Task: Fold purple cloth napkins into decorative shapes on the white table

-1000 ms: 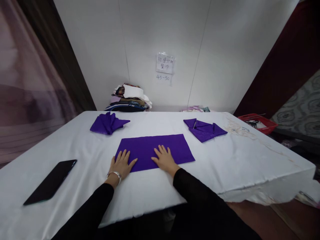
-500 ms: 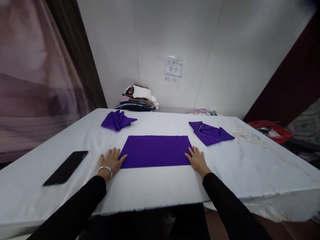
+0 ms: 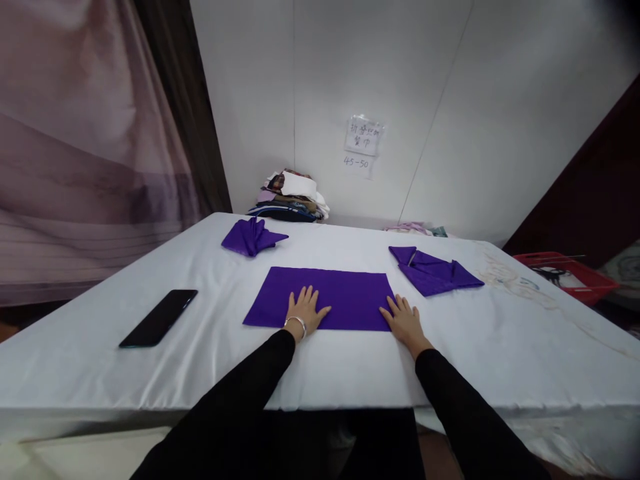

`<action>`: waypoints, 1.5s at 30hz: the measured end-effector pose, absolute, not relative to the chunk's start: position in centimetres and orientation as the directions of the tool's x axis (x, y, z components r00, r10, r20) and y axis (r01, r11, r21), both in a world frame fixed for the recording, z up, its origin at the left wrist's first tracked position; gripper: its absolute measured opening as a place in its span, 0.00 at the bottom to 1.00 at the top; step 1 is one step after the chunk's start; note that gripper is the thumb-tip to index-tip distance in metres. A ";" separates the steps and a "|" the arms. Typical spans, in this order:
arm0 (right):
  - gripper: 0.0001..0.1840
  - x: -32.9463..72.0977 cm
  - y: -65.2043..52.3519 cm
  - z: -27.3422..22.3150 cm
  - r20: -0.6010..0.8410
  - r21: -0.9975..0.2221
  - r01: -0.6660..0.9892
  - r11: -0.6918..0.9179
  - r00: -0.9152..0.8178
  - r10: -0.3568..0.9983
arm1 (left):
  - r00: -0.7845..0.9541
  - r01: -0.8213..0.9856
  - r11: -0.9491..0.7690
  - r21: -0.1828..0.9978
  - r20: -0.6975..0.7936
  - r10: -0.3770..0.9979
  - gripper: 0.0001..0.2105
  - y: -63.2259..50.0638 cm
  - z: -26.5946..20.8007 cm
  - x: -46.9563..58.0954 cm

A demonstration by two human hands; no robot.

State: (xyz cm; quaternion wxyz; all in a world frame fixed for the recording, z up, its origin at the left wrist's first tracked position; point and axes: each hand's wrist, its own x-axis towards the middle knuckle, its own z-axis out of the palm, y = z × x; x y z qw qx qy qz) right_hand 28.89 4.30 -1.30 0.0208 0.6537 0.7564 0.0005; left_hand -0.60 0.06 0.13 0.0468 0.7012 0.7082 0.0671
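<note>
A purple cloth napkin (image 3: 350, 297), folded into a flat rectangle, lies on the white-covered table in front of me. My left hand (image 3: 305, 311), with a silver bracelet at the wrist, rests on the middle-left of the cloth, fingers spread. At the cloth's right edge lies my right hand (image 3: 404, 320), its fingers stretched out and partly over the edge. Neither hand grips anything. Behind the rectangle, to the left, sits a folded purple napkin (image 3: 250, 237); another folded purple napkin (image 3: 435, 272) lies flat at the right.
A dark phone (image 3: 159, 319) lies at the left of the table (image 3: 340, 373). Piled fabrics (image 3: 293, 197) stand by the wall at the back, under handwritten paper signs (image 3: 363, 137). Beyond the table's right side is a red basket (image 3: 575, 277). A pinkish curtain (image 3: 90, 153) hangs at the left.
My left hand has moved right, from the cloth's left edge onto its middle-left. My right hand stays at the right edge. The whole view has shifted slightly.
</note>
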 end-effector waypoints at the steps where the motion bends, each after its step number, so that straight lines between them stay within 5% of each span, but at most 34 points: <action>1: 0.30 28.9 4.3 -1.3 -0.028 0.027 0.989 0.148 -0.148 0.989 | -0.040 0.986 0.036 0.161 0.022 0.999 0.37 0.0 0.1 -1.6; 13: 0.26 29.2 3.7 -0.7 -0.042 0.064 0.973 0.222 -0.219 0.975 | -0.376 0.926 0.376 0.027 0.000 0.927 0.34 -3.2 1.1 -15.1; 20: 0.31 24.7 3.0 1.3 0.020 -0.040 0.993 0.111 -0.110 0.994 | -0.211 0.977 0.206 0.053 0.110 0.971 0.33 -2.7 1.8 -8.5; 28: 0.34 11.2 1.0 0.4 0.085 -0.268 0.828 0.492 -0.488 0.869 | -0.084 0.989 0.080 0.127 0.028 0.996 0.31 -1.3 -0.2 -4.1; 33: 0.35 15.7 2.2 0.1 0.059 -0.197 0.871 0.450 -0.447 0.892 | -0.202 0.974 0.197 0.112 0.030 0.979 0.32 -2.2 0.1 -9.7; 39: 0.23 25.5 3.5 0.4 -0.045 0.012 0.948 0.319 -0.319 0.947 | -0.298 0.949 0.296 0.108 -0.001 0.955 0.33 -3.2 0.6 -13.2; 45: 0.28 28.8 3.4 -0.2 -0.005 0.024 0.993 0.119 -0.119 0.993 | -0.349 0.931 0.342 0.130 0.033 0.937 0.33 -3.5 1.0 -12.8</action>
